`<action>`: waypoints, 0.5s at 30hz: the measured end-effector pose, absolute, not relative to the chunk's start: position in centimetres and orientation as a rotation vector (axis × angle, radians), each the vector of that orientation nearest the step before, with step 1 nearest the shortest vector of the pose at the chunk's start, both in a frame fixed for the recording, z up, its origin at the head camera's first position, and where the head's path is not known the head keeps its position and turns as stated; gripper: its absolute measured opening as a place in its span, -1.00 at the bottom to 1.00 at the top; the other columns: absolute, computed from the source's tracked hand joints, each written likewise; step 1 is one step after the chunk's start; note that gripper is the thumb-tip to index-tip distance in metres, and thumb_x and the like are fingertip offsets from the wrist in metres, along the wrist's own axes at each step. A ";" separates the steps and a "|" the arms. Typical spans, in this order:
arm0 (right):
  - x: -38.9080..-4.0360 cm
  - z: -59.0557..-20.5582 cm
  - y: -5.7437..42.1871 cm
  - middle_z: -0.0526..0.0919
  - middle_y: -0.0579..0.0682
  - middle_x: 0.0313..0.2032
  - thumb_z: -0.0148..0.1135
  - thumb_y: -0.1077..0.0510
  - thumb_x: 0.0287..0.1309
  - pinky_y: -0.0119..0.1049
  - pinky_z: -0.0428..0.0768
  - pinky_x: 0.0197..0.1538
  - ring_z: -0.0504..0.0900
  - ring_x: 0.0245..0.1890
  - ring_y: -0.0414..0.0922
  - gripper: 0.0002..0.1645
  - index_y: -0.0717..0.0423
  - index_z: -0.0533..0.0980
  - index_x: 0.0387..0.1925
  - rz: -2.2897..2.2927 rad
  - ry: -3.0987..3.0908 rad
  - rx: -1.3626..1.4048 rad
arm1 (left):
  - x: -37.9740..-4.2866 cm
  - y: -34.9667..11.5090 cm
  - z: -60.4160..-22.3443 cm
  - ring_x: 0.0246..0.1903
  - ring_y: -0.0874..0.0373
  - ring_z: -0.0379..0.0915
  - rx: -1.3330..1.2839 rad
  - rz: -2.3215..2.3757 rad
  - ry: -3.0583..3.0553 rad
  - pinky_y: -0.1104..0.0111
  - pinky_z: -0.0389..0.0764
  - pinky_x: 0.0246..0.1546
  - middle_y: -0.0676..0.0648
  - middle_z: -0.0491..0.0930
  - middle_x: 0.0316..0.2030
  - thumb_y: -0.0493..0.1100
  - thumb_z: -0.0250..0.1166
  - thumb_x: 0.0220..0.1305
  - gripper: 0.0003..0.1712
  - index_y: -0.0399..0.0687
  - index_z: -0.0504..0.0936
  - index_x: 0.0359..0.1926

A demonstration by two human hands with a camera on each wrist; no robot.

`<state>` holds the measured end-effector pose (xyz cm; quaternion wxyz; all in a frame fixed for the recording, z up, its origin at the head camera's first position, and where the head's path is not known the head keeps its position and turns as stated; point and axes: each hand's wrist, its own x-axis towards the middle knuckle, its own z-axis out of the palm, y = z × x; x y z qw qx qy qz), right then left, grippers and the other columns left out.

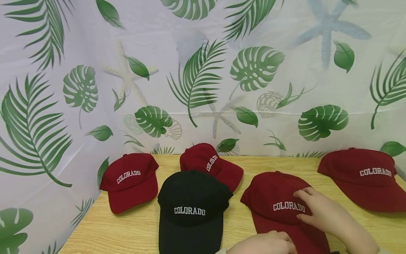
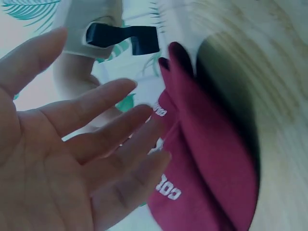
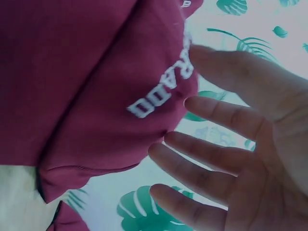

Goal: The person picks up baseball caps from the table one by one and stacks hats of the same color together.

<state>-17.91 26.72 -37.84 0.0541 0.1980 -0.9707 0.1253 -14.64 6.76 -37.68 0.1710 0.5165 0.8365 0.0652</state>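
A dark red baseball cap (image 1: 279,190) with white COLORADO lettering sits on the table, its brim toward me. My right hand (image 1: 323,211) hovers over the right side of its crown, and the fingertips overlap the lettering's end in the head view. In the right wrist view that hand's fingers (image 3: 207,149) are spread and fairly straight beside the crown. My left hand (image 1: 263,244) is low by the brim, partly cut off by the frame's bottom edge. Seen from the left wrist, its fingers (image 2: 96,139) are extended, with nothing held, next to the red cap (image 2: 211,159).
A black COLORADO cap (image 1: 191,197) stands left of the red one. Behind it is a tilted red cap (image 1: 209,164), with another red cap (image 1: 131,180) at far left and one more red cap (image 1: 361,173) at right. A leaf-print cloth (image 1: 203,134) hangs behind the wooden table (image 1: 104,233).
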 end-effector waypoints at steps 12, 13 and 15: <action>-18.3 -39.0 27.2 0.38 0.27 -0.08 0.52 0.03 -0.50 0.02 0.47 -0.29 0.44 -0.15 0.19 -0.01 0.20 0.31 0.09 0.398 -2.908 0.596 | -15.6 7.8 -39.8 0.01 0.44 0.18 1.418 -0.019 2.424 0.59 0.17 -0.02 0.23 0.34 0.03 0.04 0.16 0.17 -0.60 0.20 0.49 0.05; -18.3 -39.1 27.2 0.37 0.29 -0.06 0.52 0.04 -0.50 0.01 0.47 -0.30 0.44 -0.15 0.20 0.00 0.19 0.29 0.11 0.400 -2.909 0.596 | -15.6 7.8 -39.7 0.01 0.46 0.18 1.430 -0.028 2.423 0.59 0.16 -0.01 0.24 0.35 0.02 0.04 0.16 0.17 -0.60 0.20 0.48 0.05; -18.3 -39.2 27.1 0.36 0.29 -0.05 0.51 0.04 -0.48 0.00 0.48 -0.31 0.46 -0.16 0.19 0.01 0.17 0.27 0.13 0.397 -2.904 0.592 | -15.6 7.7 -39.7 0.01 0.49 0.17 1.447 -0.040 2.417 0.60 0.16 -0.02 0.25 0.36 0.00 0.04 0.15 0.17 -0.60 0.19 0.48 0.06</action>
